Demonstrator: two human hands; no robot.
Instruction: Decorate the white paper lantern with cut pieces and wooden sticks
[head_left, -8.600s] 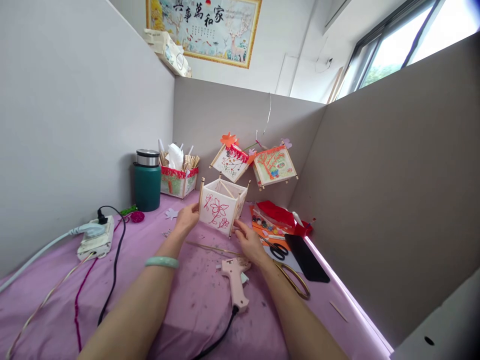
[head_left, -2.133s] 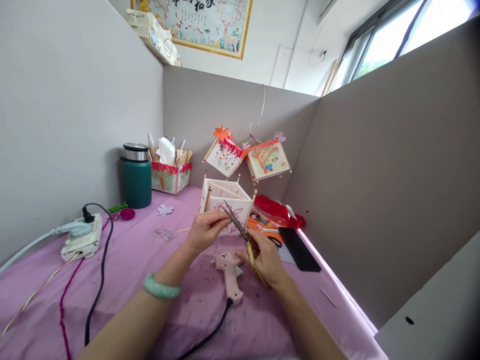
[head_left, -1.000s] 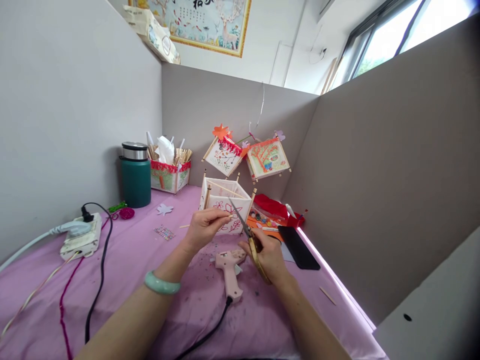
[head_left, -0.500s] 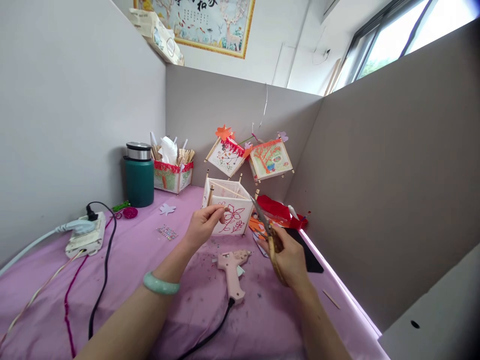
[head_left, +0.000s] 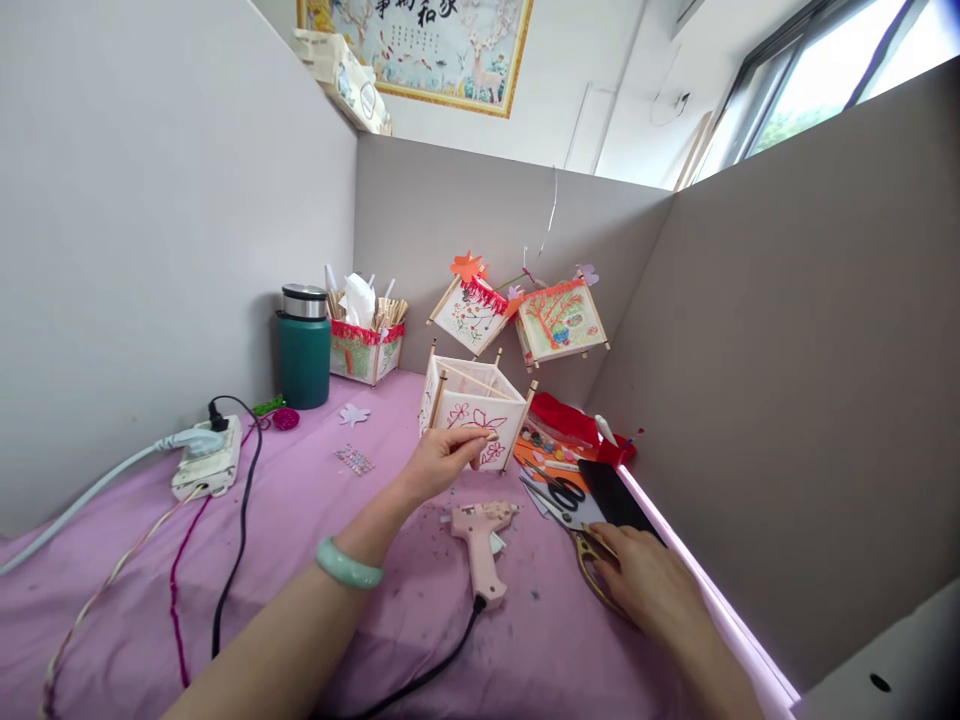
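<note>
The left hand (head_left: pixel 442 465) is raised above the table (head_left: pixel 390 640), thumb and fingertips pinched together on a small pale piece (head_left: pixel 492 436). This piece is held in front of the drawn face of an open paper box (head_left: pixel 491 402), which stands upright near the middle of the table with wooden posts at its corners.

The right hand (head_left: pixel 649 580), well apart from the left, lies over the handles of gold-handled scissors (head_left: pixel 580 538) near the table's right edge; how firmly it grips cannot be told. The blades point toward the back of the table, beside black-handled scissors (head_left: pixel 566 493). A black flat object (head_left: pixel 616 497) lies along the same edge.

Between the forearms lies a pink glue gun (head_left: pixel 478 550), its cord running to the front edge. A power strip (head_left: pixel 206 463) sits toward the left edge. A green bottle (head_left: pixel 304 355) stands at the back left corner, beside a decorated container (head_left: pixel 360 357) of sticks.
</note>
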